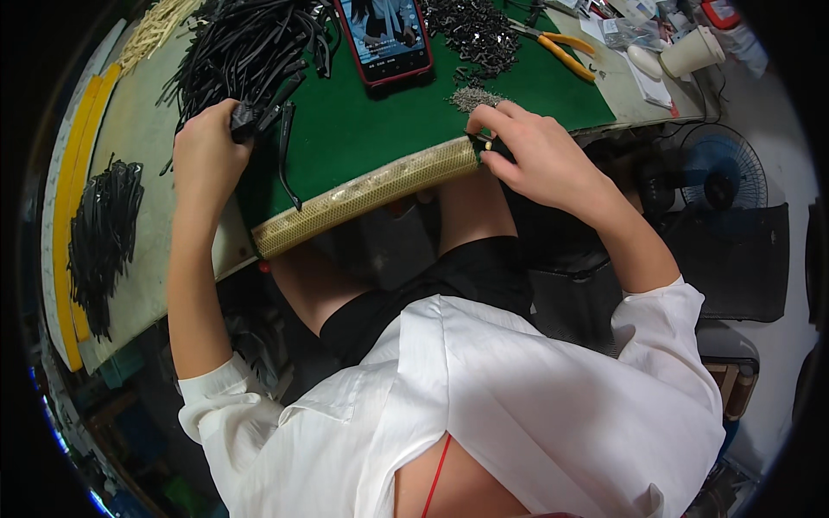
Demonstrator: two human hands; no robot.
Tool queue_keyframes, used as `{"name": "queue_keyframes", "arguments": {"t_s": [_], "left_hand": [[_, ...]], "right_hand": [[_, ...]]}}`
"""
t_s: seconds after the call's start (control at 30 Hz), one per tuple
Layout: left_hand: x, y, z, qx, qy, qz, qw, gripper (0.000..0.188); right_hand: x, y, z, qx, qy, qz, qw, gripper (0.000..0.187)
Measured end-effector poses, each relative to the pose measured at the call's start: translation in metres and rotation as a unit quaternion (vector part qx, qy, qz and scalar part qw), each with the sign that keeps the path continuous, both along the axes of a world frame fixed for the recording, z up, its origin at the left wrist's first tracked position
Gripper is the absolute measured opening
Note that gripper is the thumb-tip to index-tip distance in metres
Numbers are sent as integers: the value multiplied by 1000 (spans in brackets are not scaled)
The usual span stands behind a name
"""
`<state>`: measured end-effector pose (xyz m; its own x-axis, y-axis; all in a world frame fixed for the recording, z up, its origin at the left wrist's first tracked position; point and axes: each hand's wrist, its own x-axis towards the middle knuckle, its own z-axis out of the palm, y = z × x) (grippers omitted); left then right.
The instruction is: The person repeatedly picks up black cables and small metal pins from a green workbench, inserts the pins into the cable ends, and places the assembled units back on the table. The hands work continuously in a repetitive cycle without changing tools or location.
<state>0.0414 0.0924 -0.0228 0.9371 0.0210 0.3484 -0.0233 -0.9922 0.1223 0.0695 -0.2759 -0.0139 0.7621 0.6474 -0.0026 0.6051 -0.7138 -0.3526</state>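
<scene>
My left hand (207,151) is closed round a small bundle of black eyeglass temples (250,119), just in front of a large heap of the same temples (246,52). A single black temple (285,155) slants down the green mat (345,129) beside that hand, its curved tip toward the mat's near edge. My right hand (540,155) is at the right end of the mesh-covered front roll (371,192), thumb and forefinger drawn together on something small and dark. A pale yellow bit shows there; the fingers hide the rest.
A phone (389,43) with a lit screen lies on the mat. Right of it are a pile of small black parts (475,39), a grey heap of tiny pieces (475,97) and orange-handled pliers (566,56). More black strips (105,242) lie far left; a fan (721,168) stands right.
</scene>
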Motion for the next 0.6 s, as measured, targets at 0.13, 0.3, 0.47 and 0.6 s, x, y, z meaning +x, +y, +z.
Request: {"name": "queue_keyframes", "arguments": {"t_s": [0.13,0.3,0.47,0.6], "left_hand": [[-14,-20,10,-114,36,0,993,23],[-13,-41,-6,-60,60,21,996,27],[4,-41,-17,-59,75,67,993,19],[6,-38,-13,-86,85,60,991,17]], "right_hand": [[0,-1,-1,-2,-5,-22,1000,24],[2,1,-2,0,-18,-13,1000,23],[2,-2,-2,5,-25,-21,999,23],[2,2,-1,-18,-13,-35,999,23]]}}
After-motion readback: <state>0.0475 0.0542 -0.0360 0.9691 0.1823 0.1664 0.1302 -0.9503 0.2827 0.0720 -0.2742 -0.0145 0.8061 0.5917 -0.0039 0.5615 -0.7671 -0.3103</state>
